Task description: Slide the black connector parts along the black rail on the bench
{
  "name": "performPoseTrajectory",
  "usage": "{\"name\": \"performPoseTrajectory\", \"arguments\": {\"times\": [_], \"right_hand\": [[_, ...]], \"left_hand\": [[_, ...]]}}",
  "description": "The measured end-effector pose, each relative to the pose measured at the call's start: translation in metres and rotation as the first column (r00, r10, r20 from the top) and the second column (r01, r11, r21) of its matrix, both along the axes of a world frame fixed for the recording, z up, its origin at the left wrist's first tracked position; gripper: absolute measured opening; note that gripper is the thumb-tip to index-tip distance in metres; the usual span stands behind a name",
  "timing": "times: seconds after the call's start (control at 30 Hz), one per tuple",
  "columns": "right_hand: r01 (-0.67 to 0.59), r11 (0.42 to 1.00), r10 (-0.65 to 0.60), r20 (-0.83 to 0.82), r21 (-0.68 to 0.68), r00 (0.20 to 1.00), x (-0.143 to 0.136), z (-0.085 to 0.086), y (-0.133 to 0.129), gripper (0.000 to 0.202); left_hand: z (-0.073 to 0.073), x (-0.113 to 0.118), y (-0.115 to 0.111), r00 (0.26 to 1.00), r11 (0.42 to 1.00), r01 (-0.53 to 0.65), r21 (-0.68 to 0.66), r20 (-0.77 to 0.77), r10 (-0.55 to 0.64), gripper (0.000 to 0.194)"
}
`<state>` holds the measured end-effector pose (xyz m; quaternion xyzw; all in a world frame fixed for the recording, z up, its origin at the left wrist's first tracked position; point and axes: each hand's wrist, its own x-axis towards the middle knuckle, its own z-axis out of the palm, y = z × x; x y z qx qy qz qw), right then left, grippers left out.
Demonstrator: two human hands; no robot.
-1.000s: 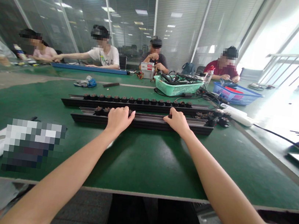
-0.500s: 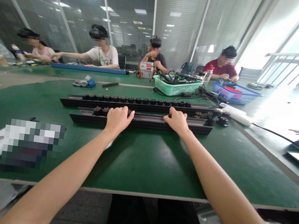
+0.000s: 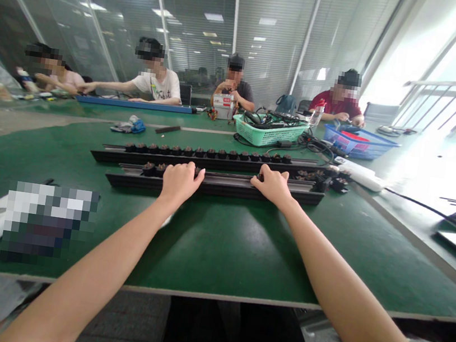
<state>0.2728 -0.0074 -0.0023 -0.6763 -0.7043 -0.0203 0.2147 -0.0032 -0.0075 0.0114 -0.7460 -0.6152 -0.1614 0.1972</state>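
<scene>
A long black channel rail (image 3: 221, 188) lies across the green table in front of me. At its left end sit black round modules with coppery tops (image 3: 149, 168). My left hand (image 3: 181, 184) is closed over the rail just right of these, and its fingertips are hidden inside the channel. Farther right, my right hand (image 3: 274, 187) reaches into the same rail, fingers curled round a small black module (image 3: 260, 177) that mostly hides behind them. Behind lies a second black rail (image 3: 212, 163), filled with a row of similar modules.
Loose black modules (image 3: 339, 182) lie by the right ends of the rails. Beyond are a green basket of cables (image 3: 269, 134), a blue basket (image 3: 361, 144) and a white power strip (image 3: 361, 174). Gloves (image 3: 129, 125) lie at the back left. Several people sit across the table.
My right hand has shifted very slightly to the right along the front rail. My left hand and both rails stay in place.
</scene>
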Motion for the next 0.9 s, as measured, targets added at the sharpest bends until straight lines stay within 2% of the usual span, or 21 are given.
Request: {"name": "performPoseTrajectory", "arguments": {"times": [0.63, 0.9], "right_hand": [[0.081, 0.996, -0.081, 0.004, 0.024, 0.997, -0.0052, 0.0015, -0.0022, 0.023], [0.052, 0.998, -0.053, 0.019, 0.039, 0.998, -0.0033, -0.0006, -0.001, 0.022]], "left_hand": [[0.0006, 0.0003, 0.0002, 1.0, 1.0, 0.001, -0.006, 0.016, -0.001, 0.054], [0.0005, 0.0004, -0.0005, 1.0, 1.0, -0.015, -0.018, 0.017, 0.015, 0.055]]}}
